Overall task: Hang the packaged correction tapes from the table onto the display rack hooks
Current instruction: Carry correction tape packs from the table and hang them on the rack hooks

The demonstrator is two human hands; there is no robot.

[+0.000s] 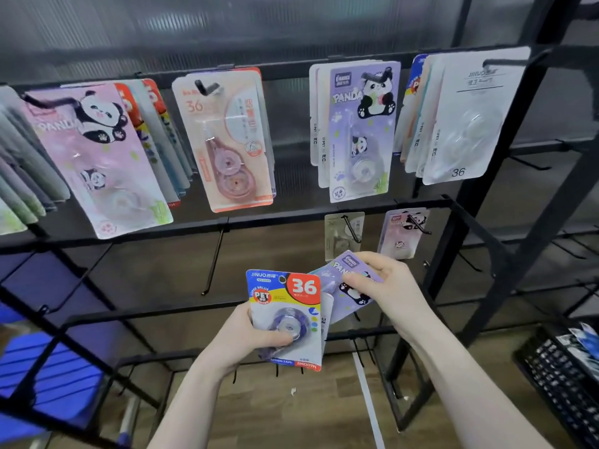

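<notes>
2 bare forearms [453, 384], no sleeves.

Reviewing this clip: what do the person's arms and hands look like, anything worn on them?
Both forearms are bare as far as the frame shows; no sleeves are visible. The left hand and right hand wear no gloves, and no rings, watch or wristband show. Nails look short and unpainted.

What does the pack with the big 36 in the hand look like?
The pack is a flat card, blue on top with a red corner, white 36 and a yellow band. A clear bubble holds a round purple tape. It stands upright below the rack, gripped by the left hand, thumb on the bubble, with more packs behind it.
</notes>
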